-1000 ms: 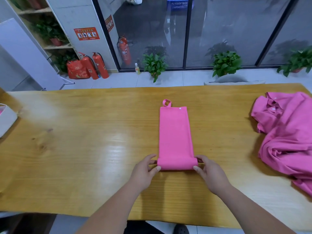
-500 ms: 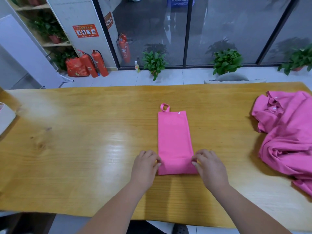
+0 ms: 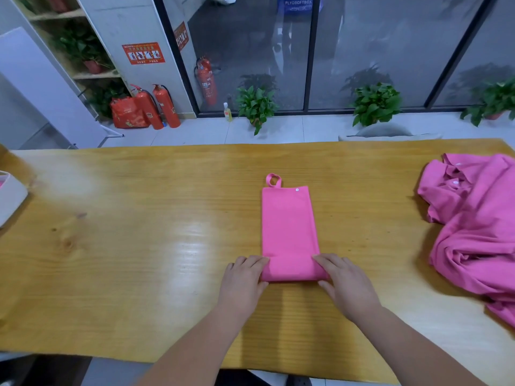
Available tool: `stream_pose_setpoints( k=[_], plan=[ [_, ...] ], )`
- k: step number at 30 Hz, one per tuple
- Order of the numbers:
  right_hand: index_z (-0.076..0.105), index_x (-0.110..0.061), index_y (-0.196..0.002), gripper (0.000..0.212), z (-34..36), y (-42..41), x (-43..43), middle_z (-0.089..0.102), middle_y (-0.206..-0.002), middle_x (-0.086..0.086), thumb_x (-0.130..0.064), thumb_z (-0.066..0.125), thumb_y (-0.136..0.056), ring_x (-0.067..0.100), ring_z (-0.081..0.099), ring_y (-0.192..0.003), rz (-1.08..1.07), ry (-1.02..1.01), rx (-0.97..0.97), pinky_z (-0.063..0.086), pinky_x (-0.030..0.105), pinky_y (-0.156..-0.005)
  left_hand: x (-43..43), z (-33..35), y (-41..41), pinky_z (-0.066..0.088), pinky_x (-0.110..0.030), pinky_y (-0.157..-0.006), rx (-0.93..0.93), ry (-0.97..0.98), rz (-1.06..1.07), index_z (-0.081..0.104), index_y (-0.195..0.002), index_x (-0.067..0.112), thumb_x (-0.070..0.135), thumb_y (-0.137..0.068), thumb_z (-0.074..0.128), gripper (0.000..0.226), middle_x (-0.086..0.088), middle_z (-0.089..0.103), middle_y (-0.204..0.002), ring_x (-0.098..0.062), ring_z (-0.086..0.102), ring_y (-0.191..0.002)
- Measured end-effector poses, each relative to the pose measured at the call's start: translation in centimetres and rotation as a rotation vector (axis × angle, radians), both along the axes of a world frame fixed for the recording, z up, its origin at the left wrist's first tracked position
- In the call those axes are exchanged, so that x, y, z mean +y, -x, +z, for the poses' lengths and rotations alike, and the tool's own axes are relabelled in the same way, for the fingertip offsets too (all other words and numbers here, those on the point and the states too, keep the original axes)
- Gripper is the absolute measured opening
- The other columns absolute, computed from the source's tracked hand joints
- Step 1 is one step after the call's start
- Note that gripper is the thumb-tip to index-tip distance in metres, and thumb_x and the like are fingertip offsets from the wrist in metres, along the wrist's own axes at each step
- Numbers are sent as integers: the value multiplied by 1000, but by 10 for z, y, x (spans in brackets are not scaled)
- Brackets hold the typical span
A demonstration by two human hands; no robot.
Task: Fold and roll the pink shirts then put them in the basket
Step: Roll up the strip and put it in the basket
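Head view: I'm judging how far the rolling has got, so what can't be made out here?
All in the head view:
Folded pink shirt: its near corners lie under the left hand and right hand, so pinch or press is unclear.
Pale container, perhaps the basket: cut by the left edge, contents unclear.
Pink shirt pile: cut by the right edge, count unclear.

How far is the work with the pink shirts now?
Done: one shirt lies folded into a narrow strip on the table. In hand: the left hand and right hand hold its near end, starting the roll. Left: finishing it, the crumpled pile, then the basket.
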State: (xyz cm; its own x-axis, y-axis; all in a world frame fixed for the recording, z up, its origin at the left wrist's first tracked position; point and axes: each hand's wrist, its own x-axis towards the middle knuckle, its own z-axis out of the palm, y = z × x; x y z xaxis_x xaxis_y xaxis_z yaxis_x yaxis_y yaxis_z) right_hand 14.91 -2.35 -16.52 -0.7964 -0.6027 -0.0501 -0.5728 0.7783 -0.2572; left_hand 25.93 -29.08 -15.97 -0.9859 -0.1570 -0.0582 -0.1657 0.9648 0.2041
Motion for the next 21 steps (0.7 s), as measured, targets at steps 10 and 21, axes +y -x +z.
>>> stream_pose_setpoints(
  k=[10, 21],
  plan=[
    [48, -40, -149, 58, 5, -5, 7, 67, -109, -8, -43, 72, -97, 12, 61, -96, -213, 262, -346, 51, 32, -81, -12, -1, -8, 54, -34, -89, -52, -477, 121, 43, -152, 41, 34, -97, 71, 62, 21, 62, -137, -7, 61, -89],
    [68, -34, -133, 41, 3, -17, 16, 64, -81, -8, -48, 73, -95, 9, 56, -69, -294, 356, -434, 41, 18, -59, -16, 1, -23, 55, -29, -87, -119, -700, 229, 51, -138, 35, 46, -98, 70, 46, 16, 70, -108, 1, 64, -85]
  ],
)
